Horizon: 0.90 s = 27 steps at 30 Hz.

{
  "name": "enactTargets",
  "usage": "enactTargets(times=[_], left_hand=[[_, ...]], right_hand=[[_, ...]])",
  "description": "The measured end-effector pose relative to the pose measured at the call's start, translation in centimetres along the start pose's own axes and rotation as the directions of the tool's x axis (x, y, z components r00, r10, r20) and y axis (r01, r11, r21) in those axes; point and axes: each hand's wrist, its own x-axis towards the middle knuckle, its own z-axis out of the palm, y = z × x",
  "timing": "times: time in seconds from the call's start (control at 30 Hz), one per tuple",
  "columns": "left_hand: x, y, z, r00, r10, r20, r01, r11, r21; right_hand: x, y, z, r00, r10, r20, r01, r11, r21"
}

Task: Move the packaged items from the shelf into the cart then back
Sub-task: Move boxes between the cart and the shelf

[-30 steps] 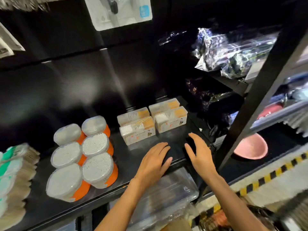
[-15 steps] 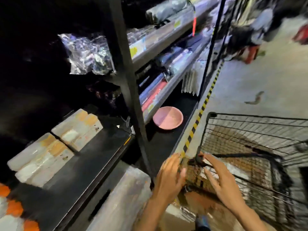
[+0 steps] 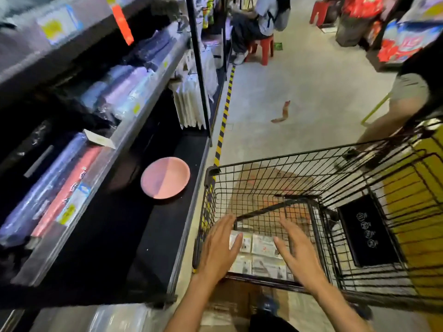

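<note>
Two hands, left (image 3: 219,250) and right (image 3: 299,254), hover apart with fingers spread, holding nothing. Beneath them, packaged items (image 3: 260,256) lie at the cart's (image 3: 263,164) near edge.

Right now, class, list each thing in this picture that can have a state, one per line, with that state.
Left hand: open, fingers straight, over the cart, holding nothing.
Right hand: open, fingers spread, over the cart, holding nothing.
Cart: beside the shelf, holding packages.
Packages: lying flat in the cart, between the hands.
Pink plate: flat on the bottom shelf, nothing on it.
</note>
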Motion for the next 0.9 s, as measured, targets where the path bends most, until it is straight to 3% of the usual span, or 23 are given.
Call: enactTargets(times=[0.2, 0.37, 0.43, 0.53, 0.63, 0.83, 0.9], left_hand=[[5.0, -3.4, 4.4, 0.972, -0.190, 0.139, 0.189, 0.982, 0.020], [7.9, -7.2, 8.5, 0.874, -0.405, 0.268, 0.409, 0.912, 0.041], [8.8, -8.6, 10.1, 0.812, -0.481, 0.330, 0.489, 0.870, 0.064], [9.2, -10.9, 12.9, 0.759, -0.570, 0.314, 0.574, 0.814, 0.090], [8.7, -13.8, 15.9, 0.634, -0.661, 0.401, 0.681, 0.723, 0.114], [9.7, -14.9, 18.2, 0.526, -0.726, 0.443, 0.816, 0.577, -0.023], [10.1, -14.9, 18.6, 0.510, -0.756, 0.410, 0.818, 0.573, 0.039]], right_hand=[[5.1, 3.9, 1.1, 0.960, 0.241, 0.140, -0.246, 0.969, 0.018], [8.5, 7.1, 4.3, 0.888, 0.420, 0.188, -0.433, 0.901, 0.031], [9.9, 8.6, 6.1, 0.842, 0.504, 0.191, -0.519, 0.854, 0.031], [11.6, 11.0, 8.9, 0.733, 0.650, 0.200, -0.673, 0.735, 0.079], [12.7, 13.7, 11.3, 0.643, 0.738, 0.204, -0.761, 0.646, 0.066], [13.3, 18.1, 14.9, 0.481, 0.842, 0.245, -0.876, 0.471, 0.099], [13.3, 19.3, 16.0, 0.433, 0.863, 0.259, -0.901, 0.407, 0.150]])
